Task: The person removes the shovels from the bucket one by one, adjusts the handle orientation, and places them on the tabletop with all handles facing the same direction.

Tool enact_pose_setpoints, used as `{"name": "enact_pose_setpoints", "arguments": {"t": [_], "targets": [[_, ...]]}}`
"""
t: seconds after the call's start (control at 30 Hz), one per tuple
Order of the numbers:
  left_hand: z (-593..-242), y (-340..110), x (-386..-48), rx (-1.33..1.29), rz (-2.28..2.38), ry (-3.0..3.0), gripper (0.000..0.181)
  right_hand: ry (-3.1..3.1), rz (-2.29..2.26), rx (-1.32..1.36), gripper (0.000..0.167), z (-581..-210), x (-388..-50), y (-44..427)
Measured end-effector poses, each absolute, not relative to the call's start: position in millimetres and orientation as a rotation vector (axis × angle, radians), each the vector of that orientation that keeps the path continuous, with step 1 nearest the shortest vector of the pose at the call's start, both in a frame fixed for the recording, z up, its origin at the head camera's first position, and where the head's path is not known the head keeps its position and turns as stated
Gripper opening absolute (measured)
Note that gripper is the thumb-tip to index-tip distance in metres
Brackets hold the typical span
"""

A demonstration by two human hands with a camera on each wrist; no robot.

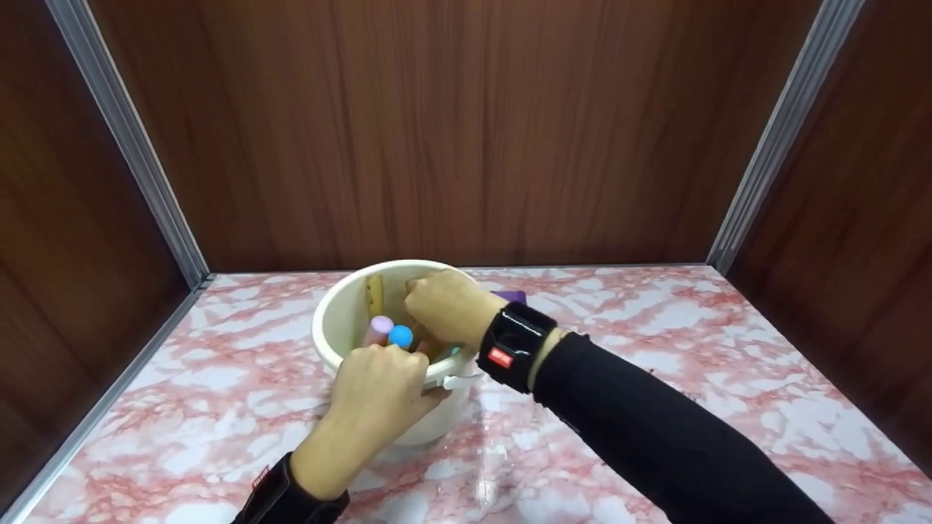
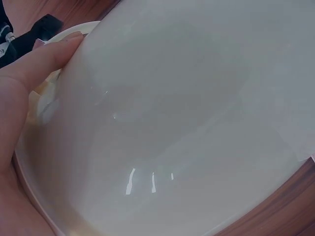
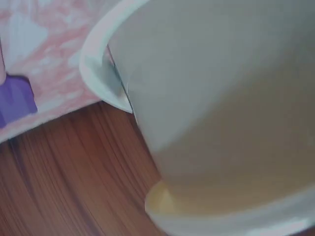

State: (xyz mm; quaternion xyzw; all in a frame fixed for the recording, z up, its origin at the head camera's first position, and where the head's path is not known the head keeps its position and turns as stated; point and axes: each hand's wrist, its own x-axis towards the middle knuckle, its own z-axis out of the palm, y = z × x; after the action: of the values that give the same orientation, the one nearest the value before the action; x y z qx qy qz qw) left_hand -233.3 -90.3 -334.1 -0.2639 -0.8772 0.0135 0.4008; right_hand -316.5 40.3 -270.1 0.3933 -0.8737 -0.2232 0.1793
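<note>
A white bucket (image 1: 338,309) stands on the marbled table top, its wall filling most of the left wrist view. My left hand (image 1: 378,389) grips its near rim, fingers over the edge and thumb against the outside. My right hand (image 1: 451,306) reaches into the bucket from the right; its fingertips are hidden, so what it touches cannot be seen. Inside are a yellow piece with dark spots (image 1: 375,295), a lilac round-topped piece (image 1: 381,325), a blue round-topped piece (image 1: 400,336) and a bit of teal (image 1: 456,350).
A purple object (image 1: 512,296) lies on the table just behind my right wrist, partly hidden; the right wrist view shows it too. Brown wood-grain panels (image 1: 466,131) close off the back and both sides, with metal strips (image 1: 135,145) at the corners.
</note>
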Motion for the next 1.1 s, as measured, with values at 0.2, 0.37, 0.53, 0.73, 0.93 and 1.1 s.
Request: {"name": "enact_pose_setpoints", "arguments": {"t": [0.2, 0.37, 0.53, 0.73, 0.93, 1.1], "targets": [[-334.6, -90.8, -232.1, -0.665, 0.044, -2.202, 0.053, -2.695, -0.601, 1.082, 0.02, -281.5, -318.4, 29.1], [-334.7, -90.5, -231.8, -0.661, 0.047, -2.209, 0.053, -2.776, -0.595, 1.031, 0.021, -285.6, -319.5, 27.4], [-335.1, -90.1, -232.3, -0.669, 0.048, -2.203, 0.054, -2.704, -0.706, 1.015, 0.021, -287.5, -319.4, 27.5], [-335.5, -89.7, -232.8, -0.673, 0.055, -2.196, 0.055, -2.724, -0.67, 1.022, 0.019, -287.3, -320.1, 26.2], [-336.5, -90.0, -232.8, -0.671, 0.045, -2.176, 0.054, -2.607, -0.704, 1.114, 0.015, -286.0, -320.1, 28.3], [-335.9, -89.7, -232.8, -0.677, 0.046, -2.193, 0.055, -2.475, -0.769, 1.14, 0.014, -280.9, -320.4, 34.5]]}}
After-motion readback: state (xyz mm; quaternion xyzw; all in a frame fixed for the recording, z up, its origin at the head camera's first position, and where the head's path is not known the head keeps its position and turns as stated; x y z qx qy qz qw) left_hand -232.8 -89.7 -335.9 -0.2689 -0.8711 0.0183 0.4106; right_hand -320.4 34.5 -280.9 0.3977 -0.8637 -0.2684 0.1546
